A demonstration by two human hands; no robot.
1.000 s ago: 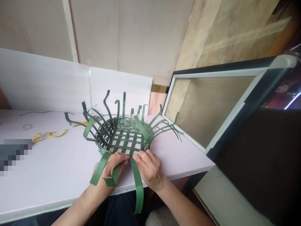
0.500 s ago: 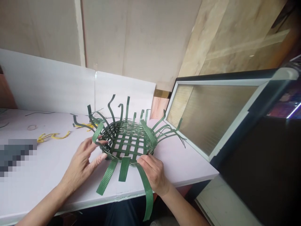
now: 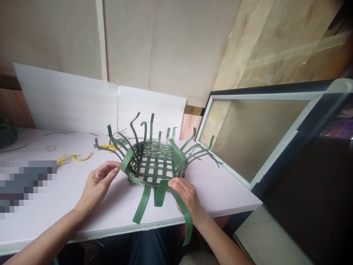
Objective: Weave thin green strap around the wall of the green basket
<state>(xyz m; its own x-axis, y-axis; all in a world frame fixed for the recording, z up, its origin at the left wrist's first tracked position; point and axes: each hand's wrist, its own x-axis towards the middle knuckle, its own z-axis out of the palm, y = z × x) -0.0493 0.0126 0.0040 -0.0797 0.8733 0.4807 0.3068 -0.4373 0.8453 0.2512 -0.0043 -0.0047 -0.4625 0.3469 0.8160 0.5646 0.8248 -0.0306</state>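
Note:
A half-woven green strap basket [image 3: 156, 167] sits on the pale table [image 3: 68, 198], with loose strap ends sticking up and out all round. My left hand [image 3: 97, 182] pinches the folded strap loop at the basket's left rim between thumb and fingers. On the near right rim rests my right hand [image 3: 186, 197], its fingers closed on the base of a long green strap [image 3: 184, 213] that hangs over the table's front edge. Two more loose straps [image 3: 150, 197] lie flat between my hands.
Yellow strap scraps [image 3: 73, 158] and a thin ring [image 3: 51, 148] lie at the back left. White panels [image 3: 82, 106] lean against the wall. A framed glass pane [image 3: 248, 132] leans at the right. A blurred patch [image 3: 24, 180] covers the left table.
My left hand let go of the front straps and moved left to the basket's left rim, where it took the folded loop. The right hand stayed at the near right rim.

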